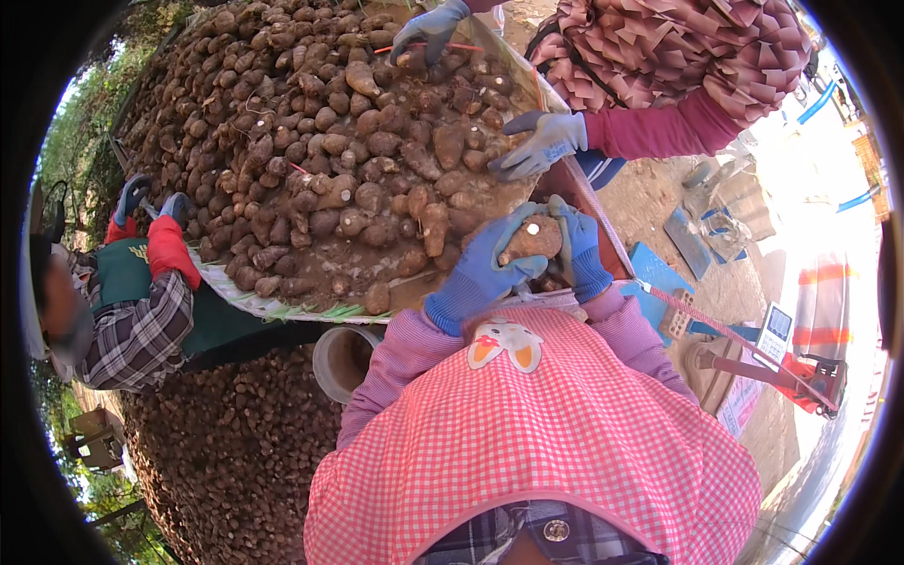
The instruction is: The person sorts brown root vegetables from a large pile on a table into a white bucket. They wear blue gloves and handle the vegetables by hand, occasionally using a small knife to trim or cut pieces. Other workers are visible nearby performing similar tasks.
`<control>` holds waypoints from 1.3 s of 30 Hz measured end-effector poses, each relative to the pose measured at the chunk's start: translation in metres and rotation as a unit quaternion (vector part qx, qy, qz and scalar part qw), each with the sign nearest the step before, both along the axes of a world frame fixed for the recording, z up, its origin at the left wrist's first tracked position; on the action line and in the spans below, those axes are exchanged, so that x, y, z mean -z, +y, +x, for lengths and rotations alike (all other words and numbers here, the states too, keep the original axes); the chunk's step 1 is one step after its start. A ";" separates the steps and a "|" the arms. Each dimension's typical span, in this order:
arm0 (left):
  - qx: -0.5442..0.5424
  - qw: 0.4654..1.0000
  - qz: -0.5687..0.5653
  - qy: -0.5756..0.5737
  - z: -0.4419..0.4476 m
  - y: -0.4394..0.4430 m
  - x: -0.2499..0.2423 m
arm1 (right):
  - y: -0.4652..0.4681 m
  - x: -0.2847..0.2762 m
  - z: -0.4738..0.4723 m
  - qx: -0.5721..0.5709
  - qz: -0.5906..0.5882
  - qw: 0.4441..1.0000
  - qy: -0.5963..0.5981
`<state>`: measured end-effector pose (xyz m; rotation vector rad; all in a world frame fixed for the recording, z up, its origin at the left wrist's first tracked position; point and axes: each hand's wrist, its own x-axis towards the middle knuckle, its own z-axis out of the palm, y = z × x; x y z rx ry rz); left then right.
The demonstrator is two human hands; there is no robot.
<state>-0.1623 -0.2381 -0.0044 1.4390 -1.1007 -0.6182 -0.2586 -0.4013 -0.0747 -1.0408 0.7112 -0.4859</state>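
Between my two blue-gloved hands, at the near edge of a heaped table, is a large brown taro corm [534, 239] with a small white spot on it. My left hand [487, 258] holds its left side, and my right hand [578, 244] grips it from the right. Many small, earth-covered taro corms [318, 141] are piled beyond and to the left of my hands. Just under my hands, the dark red opening of a mesh sack [593, 205] is partly hidden by my gloves and the corm.
A co-worker's gloved hand [544, 145] rests at the table's right edge, the other farther back. Another co-worker [134, 282] handles corms at the left. A white bucket [325, 374] stands below the table edge, beside a large ground heap [233, 452]. A blue platform scale [646, 272] stands at right.
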 end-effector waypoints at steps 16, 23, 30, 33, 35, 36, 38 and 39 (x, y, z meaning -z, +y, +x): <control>-0.101 0.983 -0.074 -0.133 0.021 -0.003 0.009 | 0.027 -0.079 -0.005 -0.195 -0.025 0.980 0.029; -0.147 0.945 -0.054 0.288 0.011 0.003 0.008 | 0.048 -0.059 0.009 -0.039 -0.214 0.974 -0.061; -0.086 0.991 0.061 -0.081 0.005 0.018 0.007 | 0.042 -0.038 -0.002 0.029 -0.038 0.999 0.008; -0.083 0.984 -0.038 -0.155 0.001 0.019 0.015 | 0.036 -0.036 -0.014 -0.034 0.047 0.995 -0.085; -0.083 0.987 -0.059 -0.127 -0.003 0.019 0.019 | 0.033 -0.036 -0.022 -0.062 0.239 0.960 -0.133; -0.093 0.988 -0.067 -0.107 -0.007 0.018 0.020 | 0.033 -0.037 -0.027 -0.086 0.206 0.963 -0.154; -0.088 0.987 -0.082 -0.104 -0.015 0.015 0.021 | 0.035 -0.038 -0.030 -0.089 -0.145 0.985 -0.023; -0.100 0.987 -0.089 -0.091 -0.019 0.014 0.022 | 0.039 -0.039 -0.031 -0.079 -0.245 0.966 -0.019</control>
